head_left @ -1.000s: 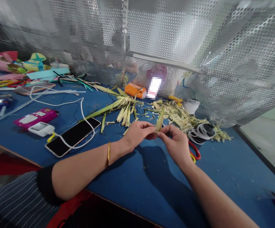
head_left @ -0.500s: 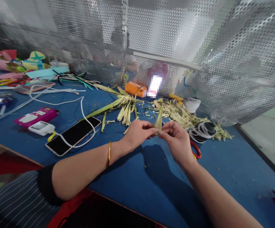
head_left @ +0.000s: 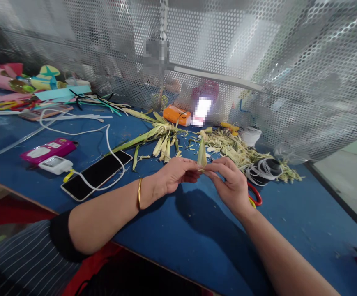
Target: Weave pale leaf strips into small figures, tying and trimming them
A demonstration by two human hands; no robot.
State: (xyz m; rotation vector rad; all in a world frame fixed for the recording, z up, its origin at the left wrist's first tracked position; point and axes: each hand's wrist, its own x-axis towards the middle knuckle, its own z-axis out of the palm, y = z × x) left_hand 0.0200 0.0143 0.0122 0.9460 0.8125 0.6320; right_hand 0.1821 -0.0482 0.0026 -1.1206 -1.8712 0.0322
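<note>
A short pale green leaf strip [head_left: 202,154] stands almost upright between my two hands, just above the blue table [head_left: 172,234]. My left hand [head_left: 175,174] pinches its lower end from the left, and a gold bangle sits on that wrist. My right hand [head_left: 230,181] pinches the same lower end from the right, fingertips meeting the left ones. Behind the hands lie a bundle of long green leaves [head_left: 153,137] and a heap of pale leaf trimmings [head_left: 236,150].
A black phone [head_left: 96,174] on a white cable, a white charger [head_left: 55,164] and a pink device [head_left: 47,149] lie at left. Red-handled scissors [head_left: 254,196] and a black-and-white coil [head_left: 263,169] sit right of my hand. An orange box [head_left: 176,116] stands before the perforated metal screen [head_left: 227,53].
The leaf strip has turned from leaning right to nearly upright and shifted slightly left. Both hands stayed pinched on its base, moving a little left and closer together.
</note>
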